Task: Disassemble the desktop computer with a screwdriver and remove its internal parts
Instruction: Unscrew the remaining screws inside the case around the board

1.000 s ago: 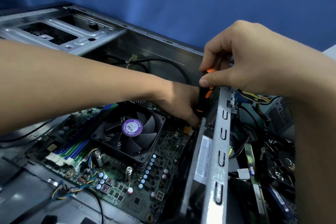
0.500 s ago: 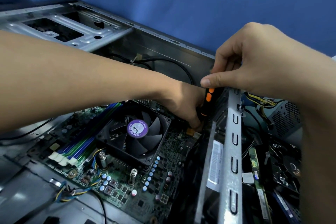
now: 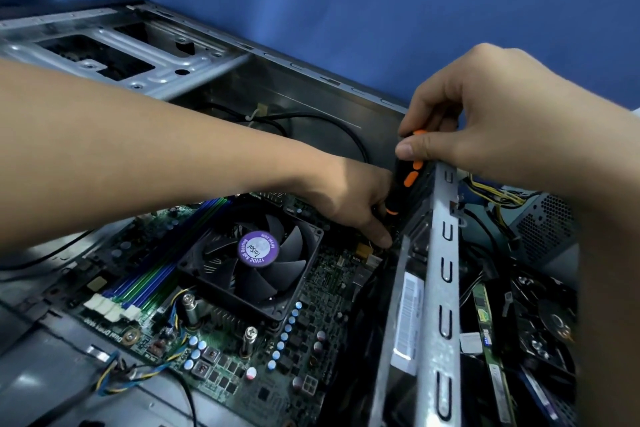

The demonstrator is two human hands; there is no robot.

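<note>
The open desktop case (image 3: 284, 80) lies on its side, its green motherboard (image 3: 311, 308) exposed. A black CPU fan (image 3: 256, 260) with a purple sticker sits mid-board. My right hand (image 3: 485, 121) grips the top of a black and orange screwdriver (image 3: 405, 180), which stands almost upright at the board's far right corner. My left hand (image 3: 356, 204) reaches down beside the shaft, fingers curled around its lower end near a yellow connector (image 3: 363, 248). The tip is hidden behind my fingers.
A grey metal rail (image 3: 443, 288) with slots runs down the case's right side. Beyond it lie loose memory sticks (image 3: 491, 350), a drive and the power supply (image 3: 543, 225) with yellow wires. RAM slots (image 3: 138, 288) and fan cable (image 3: 138, 374) sit at the lower left. A blue wall stands behind.
The view has shifted slightly; both hands stay on the screwdriver at the same corner. My right hand's fingers have shifted a little on the handle top.
</note>
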